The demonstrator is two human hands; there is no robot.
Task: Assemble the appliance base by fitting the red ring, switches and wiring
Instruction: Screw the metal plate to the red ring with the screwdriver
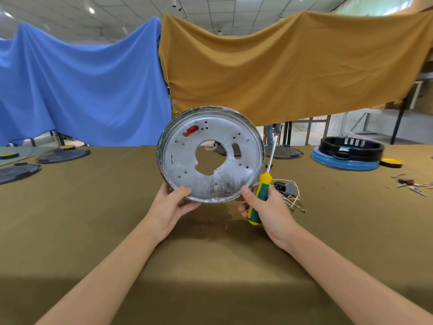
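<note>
Olive-brown cloth covers the worktable [93, 231] across the lower two thirds of the frame; behind it hang a blue sheet [82, 85] at upper left and a mustard sheet [281, 66] at upper right.

The metal base plate [210, 153] is held upright at frame centre, above the table, its flat face toward the camera. It is a round silver disc with a raised rim, a large irregular central opening and many small holes. A red part [191, 130] shows through a slot in its upper left area.

The left hand [171, 205] grips the plate's lower left rim, thumb on the face, fingers behind. The right hand [267, 207] pinches the lower right rim with the thumb while its fingers curl round the green-and-yellow handle of a screwdriver [262, 195], shaft pointing up beside the plate's right edge.

Just right of that hand, a bundle of white wiring [291, 195] with small switch blocks lies on the cloth. At right, a black housing [351, 148] sits on a blue ring [344, 164]. Dark discs [63, 155] lie at left.
</note>
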